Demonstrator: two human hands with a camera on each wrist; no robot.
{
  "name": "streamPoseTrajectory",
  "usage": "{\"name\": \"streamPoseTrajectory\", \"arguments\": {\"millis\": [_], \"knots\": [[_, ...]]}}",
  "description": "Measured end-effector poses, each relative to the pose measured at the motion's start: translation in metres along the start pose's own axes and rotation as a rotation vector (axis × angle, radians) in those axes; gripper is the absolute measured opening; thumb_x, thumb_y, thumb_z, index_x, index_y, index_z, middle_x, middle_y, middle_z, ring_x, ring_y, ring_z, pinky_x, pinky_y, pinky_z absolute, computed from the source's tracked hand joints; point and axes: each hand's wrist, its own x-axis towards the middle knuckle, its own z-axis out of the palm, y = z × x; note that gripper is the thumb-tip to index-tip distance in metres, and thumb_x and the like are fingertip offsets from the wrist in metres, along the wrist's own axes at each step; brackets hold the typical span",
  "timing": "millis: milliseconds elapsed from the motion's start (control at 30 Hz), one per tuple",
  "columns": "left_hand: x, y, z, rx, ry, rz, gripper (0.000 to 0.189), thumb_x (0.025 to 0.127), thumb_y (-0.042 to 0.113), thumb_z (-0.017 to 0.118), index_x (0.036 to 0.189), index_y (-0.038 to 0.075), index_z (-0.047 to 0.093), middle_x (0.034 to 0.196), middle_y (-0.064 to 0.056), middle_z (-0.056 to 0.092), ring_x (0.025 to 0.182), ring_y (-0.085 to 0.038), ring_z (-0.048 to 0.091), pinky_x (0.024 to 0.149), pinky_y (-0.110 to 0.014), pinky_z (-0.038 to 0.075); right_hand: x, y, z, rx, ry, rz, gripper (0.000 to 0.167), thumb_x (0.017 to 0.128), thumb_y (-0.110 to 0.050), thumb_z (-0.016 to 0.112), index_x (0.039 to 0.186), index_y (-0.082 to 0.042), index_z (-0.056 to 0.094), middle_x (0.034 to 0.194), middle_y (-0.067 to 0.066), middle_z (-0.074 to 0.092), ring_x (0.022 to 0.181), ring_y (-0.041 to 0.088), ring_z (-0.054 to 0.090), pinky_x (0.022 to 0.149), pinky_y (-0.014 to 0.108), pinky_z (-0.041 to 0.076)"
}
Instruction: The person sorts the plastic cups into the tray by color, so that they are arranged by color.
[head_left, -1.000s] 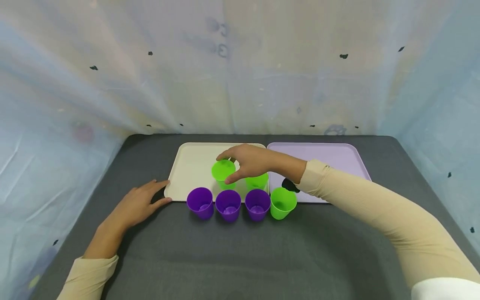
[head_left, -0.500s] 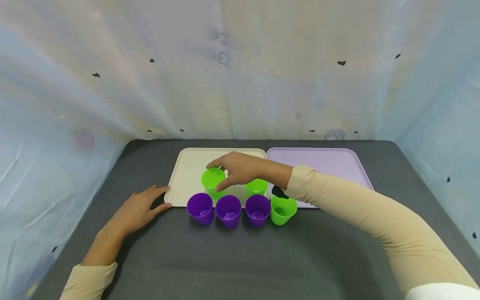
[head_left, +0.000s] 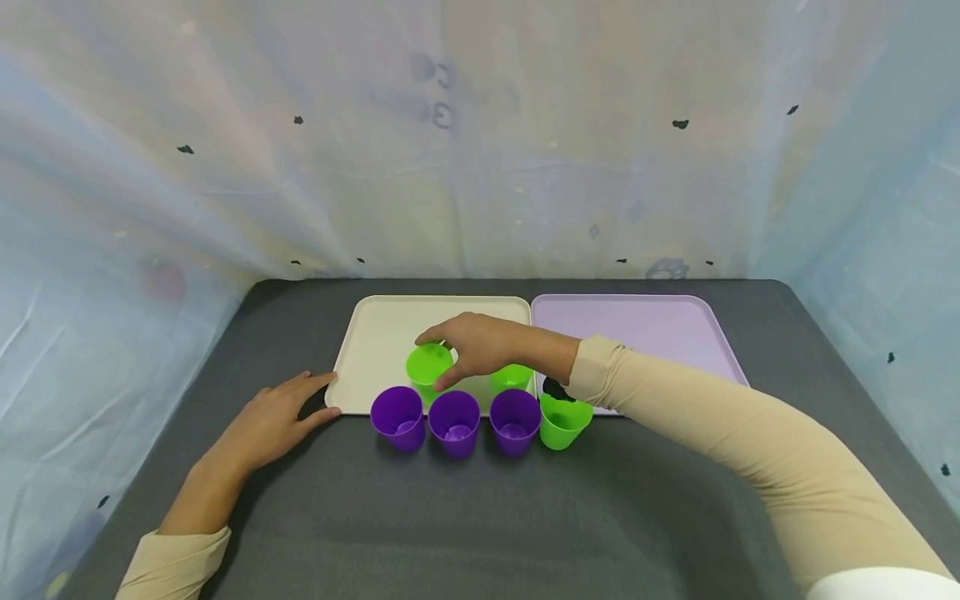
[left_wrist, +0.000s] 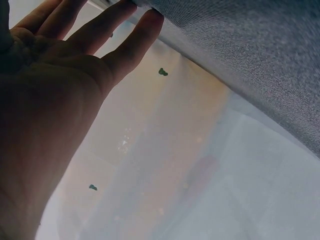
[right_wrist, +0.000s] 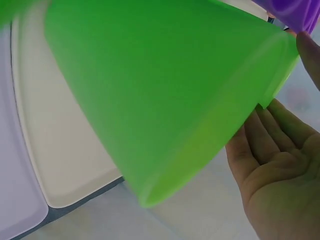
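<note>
My right hand (head_left: pixel 486 346) grips a green cup (head_left: pixel 429 364) by its sides, at or just above the cream tray (head_left: pixel 375 333); I cannot tell whether it touches down. A second green cup (head_left: pixel 512 379) stands on the tray's right part, half hidden under the right wrist, and looms large in the right wrist view. In front of the trays, a left purple cup (head_left: pixel 397 419), middle purple cup (head_left: pixel 454 423), right purple cup (head_left: pixel 514 422) and third green cup (head_left: pixel 564 422) form an upright row. The left hand (head_left: pixel 273 421) rests with spread fingers, fingertips at the cream tray's left edge.
A lilac tray (head_left: pixel 637 321) lies against the cream tray's right side, partly covered by the right sleeve (head_left: pixel 697 408). Both trays are on a dark grey cloth-covered table (head_left: pixel 450 517). Pale patterned sheets (head_left: pixel 525 167) hang at the back and sides.
The right hand has carried its green cup left across the cream tray, then slightly nearer the front purple cups. The left hand keeps its place. The view has tilted slightly.
</note>
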Motion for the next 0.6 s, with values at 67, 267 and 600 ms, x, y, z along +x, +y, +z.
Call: {"name": "streamPoseTrajectory", "arguments": {"millis": [67, 267, 600], "knots": [[0.0, 0.0, 0.0, -0.001, 0.001, -0.001, 0.062, 0.096, 0.051, 0.06, 0.142, 0.011, 0.054, 0.139, -0.029, 0.055, 0.129, -0.051, 0.051, 0.096, -0.071, 0.041, 0.0, 0.0, 0.0, 0.003, -0.005, 0.002, 0.075, 0.087, -0.04, 0.076, 0.149, -0.012, 0.046, 0.145, 0.001, 0.057, 0.123, 0.019, 0.059, 0.106, 0.035, 0.047], [0.0, 0.001, 0.001, 0.007, 0.015, 0.009, 0.06, 0.096, 0.048, 0.062, 0.142, 0.01, 0.055, 0.138, -0.028, 0.057, 0.127, -0.051, 0.053, 0.096, -0.071, 0.042, -0.001, -0.001, 0.001, -0.01, -0.015, 0.014, 0.075, 0.088, -0.042, 0.075, 0.15, -0.013, 0.045, 0.145, 0.001, 0.057, 0.123, 0.019, 0.061, 0.105, 0.035, 0.048], [0.001, 0.0, 0.0, 0.009, 0.01, 0.007, 0.061, 0.096, 0.05, 0.061, 0.142, 0.01, 0.054, 0.139, -0.029, 0.056, 0.128, -0.051, 0.053, 0.096, -0.071, 0.041, -0.016, -0.006, -0.009, 0.005, -0.015, 0.019, 0.077, 0.091, -0.043, 0.071, 0.153, -0.013, 0.039, 0.15, 0.002, 0.052, 0.125, 0.014, 0.062, 0.104, 0.032, 0.049]]}}
